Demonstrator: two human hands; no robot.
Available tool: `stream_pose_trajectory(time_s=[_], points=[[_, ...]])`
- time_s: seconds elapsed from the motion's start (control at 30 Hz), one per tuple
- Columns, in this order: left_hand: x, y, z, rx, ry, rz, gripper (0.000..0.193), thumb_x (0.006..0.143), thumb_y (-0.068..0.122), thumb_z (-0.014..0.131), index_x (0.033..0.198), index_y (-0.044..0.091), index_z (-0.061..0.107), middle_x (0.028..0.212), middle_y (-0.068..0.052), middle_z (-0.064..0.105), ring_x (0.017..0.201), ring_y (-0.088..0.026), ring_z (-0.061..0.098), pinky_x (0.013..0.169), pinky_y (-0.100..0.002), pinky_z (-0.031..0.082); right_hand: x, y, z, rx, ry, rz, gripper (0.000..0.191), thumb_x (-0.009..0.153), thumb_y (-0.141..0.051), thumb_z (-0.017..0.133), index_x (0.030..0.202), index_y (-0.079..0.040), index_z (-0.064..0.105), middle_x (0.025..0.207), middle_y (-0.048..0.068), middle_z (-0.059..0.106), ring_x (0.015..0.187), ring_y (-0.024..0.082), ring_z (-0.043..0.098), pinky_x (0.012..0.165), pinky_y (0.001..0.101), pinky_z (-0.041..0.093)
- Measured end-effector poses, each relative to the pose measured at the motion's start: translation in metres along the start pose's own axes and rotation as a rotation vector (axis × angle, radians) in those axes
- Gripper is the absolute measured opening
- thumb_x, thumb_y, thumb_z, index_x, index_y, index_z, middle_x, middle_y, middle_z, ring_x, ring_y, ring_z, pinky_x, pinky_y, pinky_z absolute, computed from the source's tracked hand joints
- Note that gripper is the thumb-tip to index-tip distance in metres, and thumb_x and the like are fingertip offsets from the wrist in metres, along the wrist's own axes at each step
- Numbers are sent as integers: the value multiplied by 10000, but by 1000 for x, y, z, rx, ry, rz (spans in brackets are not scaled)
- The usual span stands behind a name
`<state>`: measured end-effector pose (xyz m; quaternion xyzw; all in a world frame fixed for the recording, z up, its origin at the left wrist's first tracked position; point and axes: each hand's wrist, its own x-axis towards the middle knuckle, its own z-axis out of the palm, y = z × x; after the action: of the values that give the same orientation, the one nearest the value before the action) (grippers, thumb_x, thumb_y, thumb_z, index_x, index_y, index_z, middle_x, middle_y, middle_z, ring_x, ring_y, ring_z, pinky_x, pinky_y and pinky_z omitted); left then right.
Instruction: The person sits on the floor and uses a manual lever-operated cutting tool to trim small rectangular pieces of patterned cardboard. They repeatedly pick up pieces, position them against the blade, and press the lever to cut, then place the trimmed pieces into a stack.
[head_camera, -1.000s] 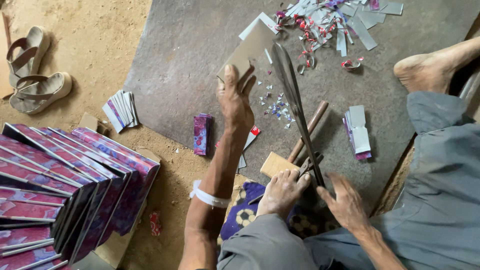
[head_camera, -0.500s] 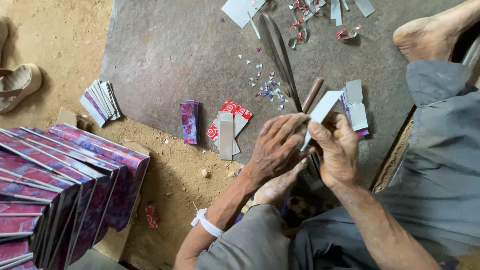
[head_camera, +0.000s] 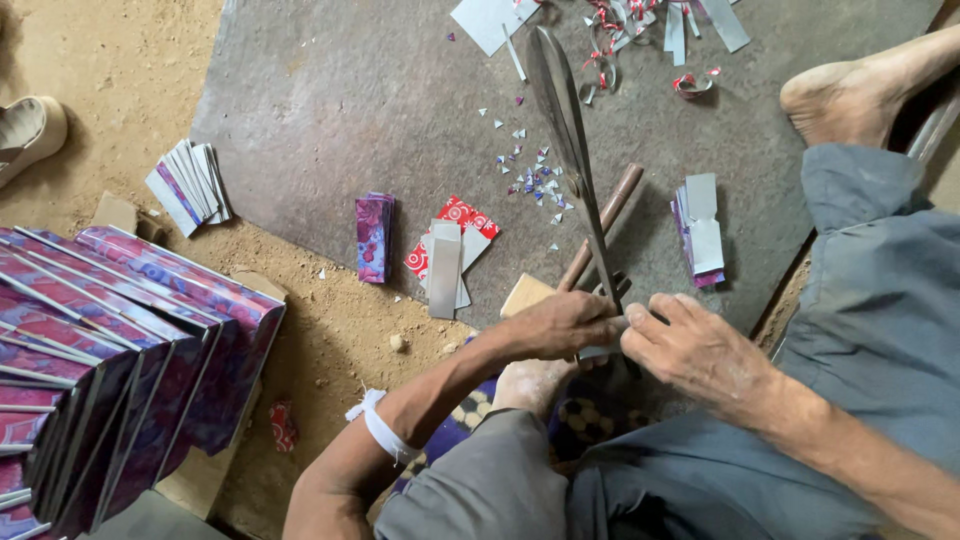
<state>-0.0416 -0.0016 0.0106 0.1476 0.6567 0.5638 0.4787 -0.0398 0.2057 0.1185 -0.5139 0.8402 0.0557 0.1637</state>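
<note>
Our left hand (head_camera: 562, 325) and right hand (head_camera: 700, 350) meet at the near edge of the grey stone slab (head_camera: 330, 120), fingers curled shut around a small pale metal strip (head_camera: 603, 350) pinched between them; most of it is hidden, so we cannot tell its shape. The hands sit right at the base of the long dark metal shears (head_camera: 572, 140), whose closed blades run away from us toward the slab's far edge. A brown wooden stick (head_camera: 603, 222) lies beside the blades, touching them near the hands. Just left of our left hand lies a pale wooden block (head_camera: 525, 293), and beyond it a stack of grey and red printed metal strips (head_camera: 447, 255) and a purple bundle (head_camera: 374, 236). To the right of the shears rests another small stack of grey strips (head_camera: 702, 228). Tiny offcuts (head_camera: 530, 170) scatter left of the blades. Off the slab, on the sandy ground at left, stand rows of purple and pink sheets (head_camera: 120, 340).
</note>
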Motion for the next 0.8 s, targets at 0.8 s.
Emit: stream_pose_trajectory(time_s=[0.8], points=[[16,67,-206,-465,713,493,395,1054,387,548,1125,8,634,684,-68,653,487,-110,550,427,-256,413,-19,-60,197,1234,230,905,540,848,-140,610,1378,-59,544,1323,171,622,1257,335,577,1064,414,437]])
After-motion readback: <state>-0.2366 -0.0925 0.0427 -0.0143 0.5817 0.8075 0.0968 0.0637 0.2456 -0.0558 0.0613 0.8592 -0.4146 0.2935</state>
